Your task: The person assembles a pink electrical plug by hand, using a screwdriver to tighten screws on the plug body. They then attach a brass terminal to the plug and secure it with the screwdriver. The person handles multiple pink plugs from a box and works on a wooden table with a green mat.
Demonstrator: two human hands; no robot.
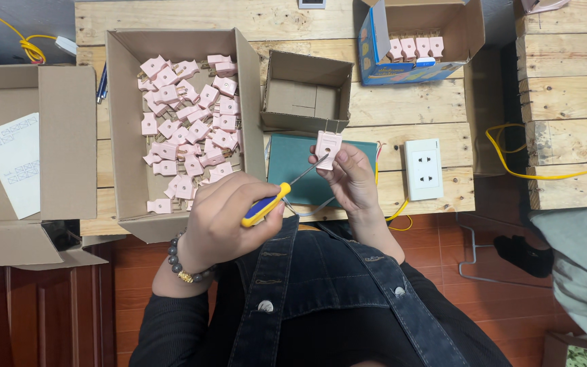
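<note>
Left hand [222, 214] slants screwdriver [276, 197] up-right — into upright pink plug [328, 148].

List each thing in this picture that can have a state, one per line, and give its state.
Left hand: closed around a screwdriver, tip at the plug.
Right hand: fingers hold one pink plug upright.
Large cardboard box: open, heaped with loose pink plugs.
Small cardboard box: open, empty.
Blue carton: open, plugs in a row.
White wall socket: nothing plugged in.
</note>
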